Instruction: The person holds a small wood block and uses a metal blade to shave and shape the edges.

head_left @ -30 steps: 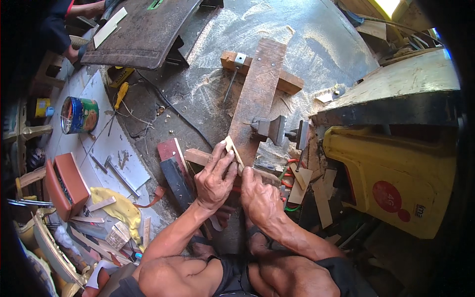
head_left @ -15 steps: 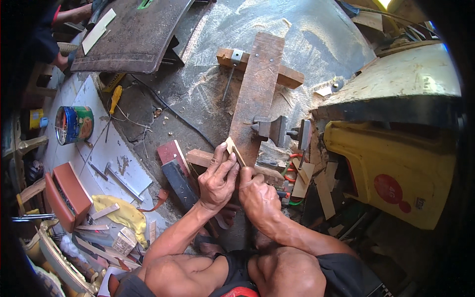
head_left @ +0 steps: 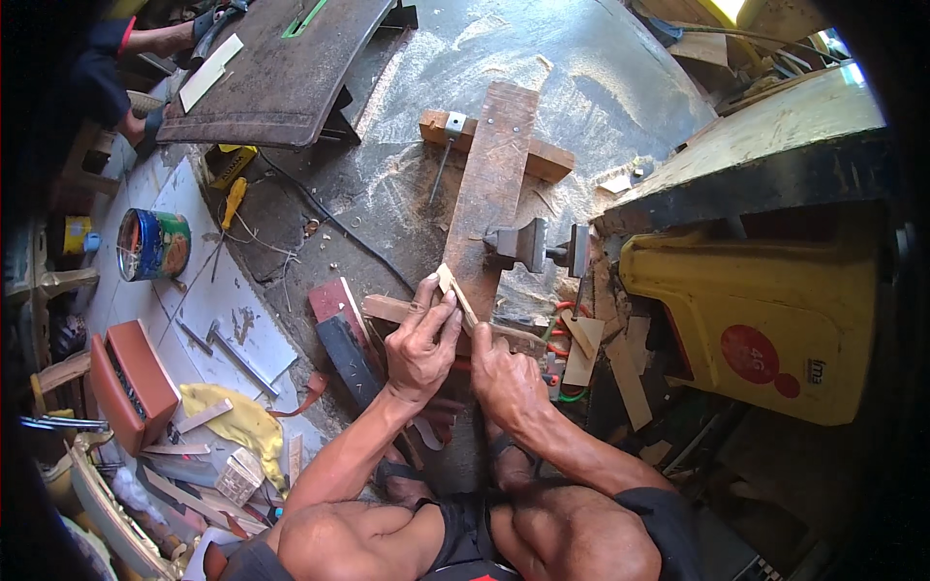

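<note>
A short, thin strip of pale wood (head_left: 459, 298) lies slanted over the near part of a long brown wooden plank (head_left: 484, 198). My left hand (head_left: 422, 347) pinches its upper part between thumb and fingers. My right hand (head_left: 508, 378) is closed at the strip's lower end, thumb pointing forward; whether anything else is in that fist is hidden. Right of the strip, a metal vise (head_left: 528, 244) with its jaws apart is mounted beside the plank. A crosswise wooden bar (head_left: 387, 308) passes under my hands.
A dark tabletop (head_left: 262, 73) stands far left, with another person's arm (head_left: 160, 41) beside it. To the left are a paint can (head_left: 155, 244), a yellow-handled screwdriver (head_left: 233, 203) and a hammer (head_left: 242, 356). A yellow plastic piece (head_left: 746, 320) stands right, near wood offcuts (head_left: 630, 382).
The whole view has shifted slightly. Both hands keep their hold near the strip, with only a small change in the right hand's pose.
</note>
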`<state>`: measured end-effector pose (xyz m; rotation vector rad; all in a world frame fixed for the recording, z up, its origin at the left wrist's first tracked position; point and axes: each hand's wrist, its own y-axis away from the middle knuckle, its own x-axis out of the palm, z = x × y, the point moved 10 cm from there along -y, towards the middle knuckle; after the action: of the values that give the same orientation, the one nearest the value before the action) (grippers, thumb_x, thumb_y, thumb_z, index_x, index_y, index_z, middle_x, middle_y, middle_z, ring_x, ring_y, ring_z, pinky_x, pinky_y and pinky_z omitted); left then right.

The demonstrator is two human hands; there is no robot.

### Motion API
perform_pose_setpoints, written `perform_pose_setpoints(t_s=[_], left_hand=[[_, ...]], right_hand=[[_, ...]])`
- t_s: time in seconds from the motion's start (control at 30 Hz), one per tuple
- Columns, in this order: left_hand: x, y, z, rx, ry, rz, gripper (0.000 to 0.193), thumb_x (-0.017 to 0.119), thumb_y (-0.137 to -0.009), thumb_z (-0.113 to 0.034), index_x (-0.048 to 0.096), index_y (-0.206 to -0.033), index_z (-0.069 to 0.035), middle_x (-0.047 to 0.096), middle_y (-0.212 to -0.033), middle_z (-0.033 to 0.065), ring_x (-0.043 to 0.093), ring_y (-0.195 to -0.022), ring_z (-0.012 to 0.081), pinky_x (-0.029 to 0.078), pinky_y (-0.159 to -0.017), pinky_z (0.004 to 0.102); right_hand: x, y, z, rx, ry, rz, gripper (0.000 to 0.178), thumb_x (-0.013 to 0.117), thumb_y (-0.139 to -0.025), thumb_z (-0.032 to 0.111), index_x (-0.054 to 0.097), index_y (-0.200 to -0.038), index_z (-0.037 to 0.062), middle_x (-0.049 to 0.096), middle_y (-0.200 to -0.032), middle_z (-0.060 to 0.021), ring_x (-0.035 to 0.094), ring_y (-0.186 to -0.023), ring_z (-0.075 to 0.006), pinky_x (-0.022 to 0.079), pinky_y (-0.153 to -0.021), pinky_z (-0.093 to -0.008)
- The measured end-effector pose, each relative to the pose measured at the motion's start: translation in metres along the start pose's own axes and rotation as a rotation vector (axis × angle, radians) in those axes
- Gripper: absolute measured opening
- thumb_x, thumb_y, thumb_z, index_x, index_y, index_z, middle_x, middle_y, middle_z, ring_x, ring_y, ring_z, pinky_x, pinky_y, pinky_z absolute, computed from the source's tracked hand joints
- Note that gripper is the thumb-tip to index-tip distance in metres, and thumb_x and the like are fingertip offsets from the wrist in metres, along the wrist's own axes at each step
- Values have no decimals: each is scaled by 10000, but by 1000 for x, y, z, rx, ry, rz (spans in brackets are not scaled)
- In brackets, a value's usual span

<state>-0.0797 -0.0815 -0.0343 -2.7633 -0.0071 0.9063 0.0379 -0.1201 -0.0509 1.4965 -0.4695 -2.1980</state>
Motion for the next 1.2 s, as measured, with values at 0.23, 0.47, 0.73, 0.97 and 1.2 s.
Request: perform_pose_setpoints(t_s=[0.23,0.47,0.73,0.97,1.2], left_hand=[[2,-1,-4,21,-66,5,259,725,-887,-86,712,-1137,-19,622,-1327,231,710,-1022,390,620,-775,403],[3,-1,-2,35,-71,-1,270,732,-884,-86,711,-1145,-20,622,-1324,237,713,-1016,387,621,-755,391],[5,-2,3,16,-27,36,259,743,-871,-67,720,-1124,-16,613,-1331,249,716,-1012,382,619,-747,383],[1,-2,6,-46,20,67,241,732,-877,-32,711,-1112,15,592,-1349,279,706,-1053,392,597,-823,385],[0,-2,2,15,49,23,233,727,-878,-36,715,-1103,24,617,-1315,278,710,-1056,371,595,-815,378]], right_hand=[[1,-2,-4,-23,-34,-52,151,458,-987,129,428,-1094,27,662,-825,-276,698,-666,-470,579,-559,-550],[-9,-5,-3,-56,-68,-13,146,471,-956,94,422,-1057,1,664,-809,-298,687,-673,-482,564,-585,-560],[3,-10,-2,-41,-32,49,120,466,-956,77,420,-1042,8,665,-755,-277,691,-657,-459,567,-575,-551],[3,-14,5,12,100,-24,120,478,-971,101,447,-1054,22,666,-712,-215,711,-619,-398,589,-526,-487],[-1,-6,-1,4,135,-147,141,476,-982,134,452,-1073,29,673,-758,-216,720,-636,-400,591,-519,-484]])
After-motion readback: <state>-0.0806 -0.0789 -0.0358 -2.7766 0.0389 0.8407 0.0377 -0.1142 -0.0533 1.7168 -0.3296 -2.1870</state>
